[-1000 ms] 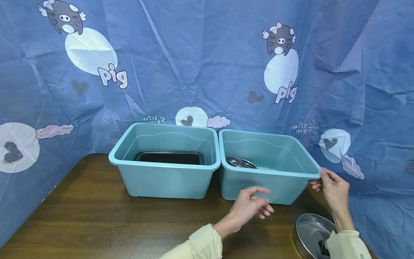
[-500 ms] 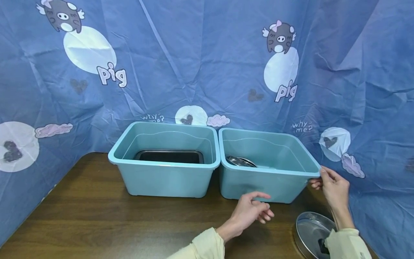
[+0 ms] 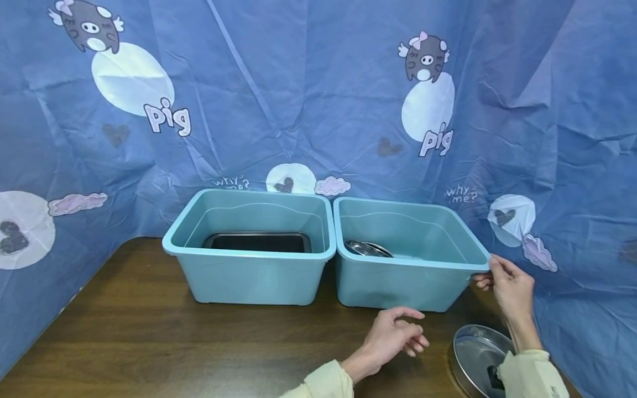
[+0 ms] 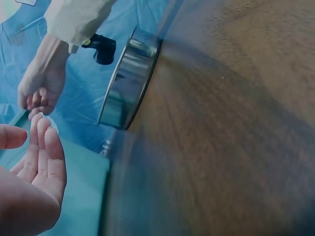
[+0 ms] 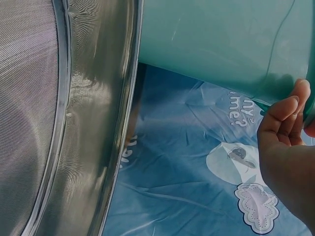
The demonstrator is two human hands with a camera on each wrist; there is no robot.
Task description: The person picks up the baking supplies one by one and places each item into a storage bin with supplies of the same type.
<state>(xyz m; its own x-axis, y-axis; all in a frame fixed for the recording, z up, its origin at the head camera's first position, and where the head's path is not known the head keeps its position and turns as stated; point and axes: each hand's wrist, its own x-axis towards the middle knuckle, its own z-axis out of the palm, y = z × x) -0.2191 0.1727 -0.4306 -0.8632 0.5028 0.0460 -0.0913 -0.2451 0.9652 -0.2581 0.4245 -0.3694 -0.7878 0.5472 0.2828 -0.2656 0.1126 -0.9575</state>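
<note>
Two teal plastic bins stand side by side on the table. My right hand [image 3: 512,290] pinches the rim at the near right corner of the right bin [image 3: 398,284], thumb above and fingers curled below; the right wrist view shows the same grip. In front of that bin hovers my left hand [image 3: 393,337], fingers loosely bent and holding nothing. A round metal sieve [image 5: 101,118] with a mesh bottom lies on the table beneath my right forearm, which partly hides it. Shiny metal round pieces [image 3: 367,249] lie at the left inside the right bin, partly hidden by its front wall.
The left bin [image 3: 254,279] holds a dark rectangular tray [image 3: 256,242]. Brown wooden table [image 3: 149,331] extends in front of both bins. A blue printed cloth [image 3: 298,83] hangs right behind them and along the right side.
My left hand has moved slightly down and to the right, away from the bin's front wall. My right hand keeps its grip on the rim. The whole view has shifted a little.
</note>
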